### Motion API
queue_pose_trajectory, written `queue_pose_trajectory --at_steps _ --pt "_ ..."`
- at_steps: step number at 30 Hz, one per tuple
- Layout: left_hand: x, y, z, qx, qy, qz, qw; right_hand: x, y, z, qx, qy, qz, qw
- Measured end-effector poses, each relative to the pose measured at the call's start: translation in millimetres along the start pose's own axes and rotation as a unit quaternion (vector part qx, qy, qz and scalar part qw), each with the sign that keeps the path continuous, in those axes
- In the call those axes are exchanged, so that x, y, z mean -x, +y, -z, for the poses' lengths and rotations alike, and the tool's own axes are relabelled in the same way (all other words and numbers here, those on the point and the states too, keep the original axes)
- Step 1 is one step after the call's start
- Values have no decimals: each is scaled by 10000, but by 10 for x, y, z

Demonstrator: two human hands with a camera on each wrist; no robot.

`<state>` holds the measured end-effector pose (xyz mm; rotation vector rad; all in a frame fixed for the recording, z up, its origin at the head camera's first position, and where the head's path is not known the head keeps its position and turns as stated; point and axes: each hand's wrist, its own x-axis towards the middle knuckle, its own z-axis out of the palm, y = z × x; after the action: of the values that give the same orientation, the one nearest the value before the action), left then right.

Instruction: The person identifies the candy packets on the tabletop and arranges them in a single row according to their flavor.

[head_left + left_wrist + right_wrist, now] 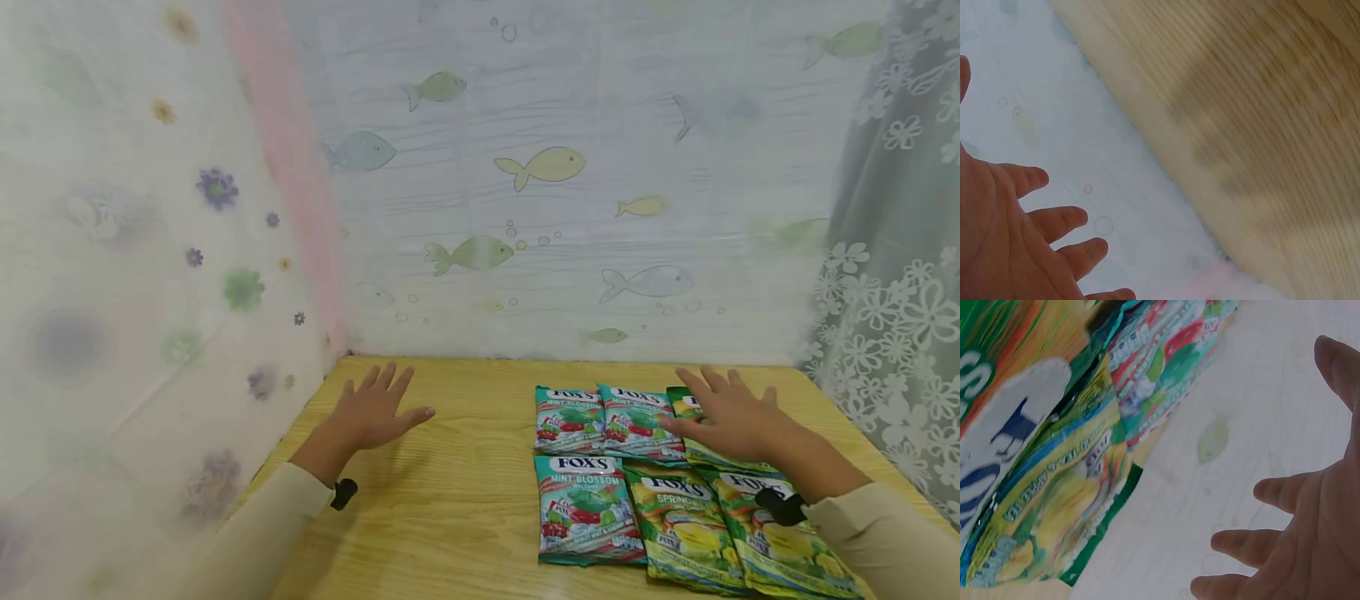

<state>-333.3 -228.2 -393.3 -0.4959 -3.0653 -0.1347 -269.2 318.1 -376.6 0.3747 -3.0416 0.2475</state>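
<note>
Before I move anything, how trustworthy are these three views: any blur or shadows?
Head view: lettering on the front mint bag reads clearly, though some flowers on the left floral sheet are smudged; left wrist view: soft shadows darken the wooden table; right wrist view: dim, with small print on the yellow-green bag soft.

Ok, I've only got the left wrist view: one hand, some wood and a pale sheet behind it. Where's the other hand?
Observer: In the head view, the right hand is at the right side of the table, overlapping the back row of Fox's packets.
Operator: Has it picked one up?
Observer: No. The right wrist view shows its fingers spread, holding nothing.
Operator: How many packets, and what sorts?
Observer: Six visible: three teal Mint Blossom packets and three green-and-yellow packets.
</note>
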Motion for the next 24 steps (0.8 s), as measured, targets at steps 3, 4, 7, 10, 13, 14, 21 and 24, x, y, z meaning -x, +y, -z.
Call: queue_pose_trajectory --at_steps 3,4,7,10,13,14,21,24 --pt "-16 60 -59 87 -22 -27 10000 -26 -31 -37 -70 -43 30 10000" --pt "-20 84 -73 105 -26 -52 9999 -33 -40 -49 -95 -57 41 9999" --pt "-46 161 -114 122 -34 -167 9998 -47 -77 -81 -148 -113 51 9998" --pt "-79 235 -139 110 -50 -236 9996 -60 -130 -94 -273 -182 56 9994" --pt "-118 302 -153 162 -22 -223 9996 -90 -187 -111 -314 -210 64 9993" --pt "-131 326 -157 194 -17 -210 9996 -102 -203 -120 -332 -219 50 9992" --pt "-232 491 -225 223 -24 -261 9994 -161 -264 -197 -511 -266 61 9983" --pt "-261 560 -244 236 7 -297 9993 -184 -291 -233 -485 -222 136 9985"
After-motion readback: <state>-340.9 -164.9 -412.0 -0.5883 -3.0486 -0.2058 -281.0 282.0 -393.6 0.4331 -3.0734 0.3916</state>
